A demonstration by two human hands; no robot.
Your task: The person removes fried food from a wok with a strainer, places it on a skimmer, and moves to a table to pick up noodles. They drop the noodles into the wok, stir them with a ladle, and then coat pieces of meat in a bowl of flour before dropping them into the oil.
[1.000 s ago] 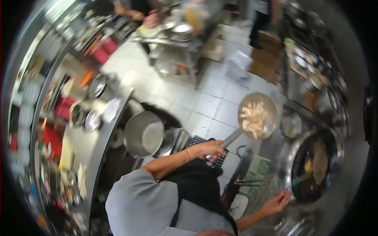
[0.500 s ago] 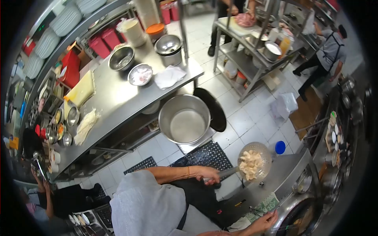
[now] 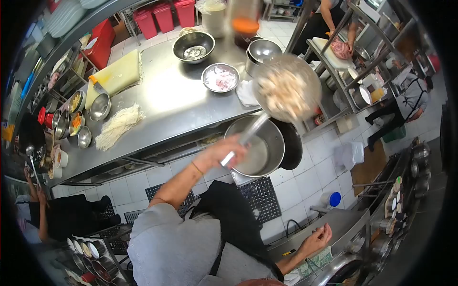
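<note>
My left hand (image 3: 229,151) is closed round the metal handle of a skimmer (image 3: 252,129). Pale cooked-looking pieces of food (image 3: 282,90), perhaps meat, fill its round perforated bowl, blurred by motion. The bowl hangs above the far right end of the steel counter, beyond a large steel pot (image 3: 260,157). Loosely curled and with nothing visible in it, my right hand (image 3: 318,238) is over the steel ledge at the lower right, near a green-patterned cloth or paper (image 3: 320,260).
On the steel counter (image 3: 164,112) are a dark-rimmed bowl (image 3: 193,46), a bowl of pale pieces (image 3: 220,77), a cutting board with a knife (image 3: 117,74) and noodle-like dough (image 3: 119,126). A blue-lidded tub (image 3: 330,198) stands low at right. Co-workers stand left and upper right.
My left hand has swung the loaded skimmer up and left, from the lower right toward the counter. My right hand has lifted off the green-patterned cloth or paper. The view has turned left.
</note>
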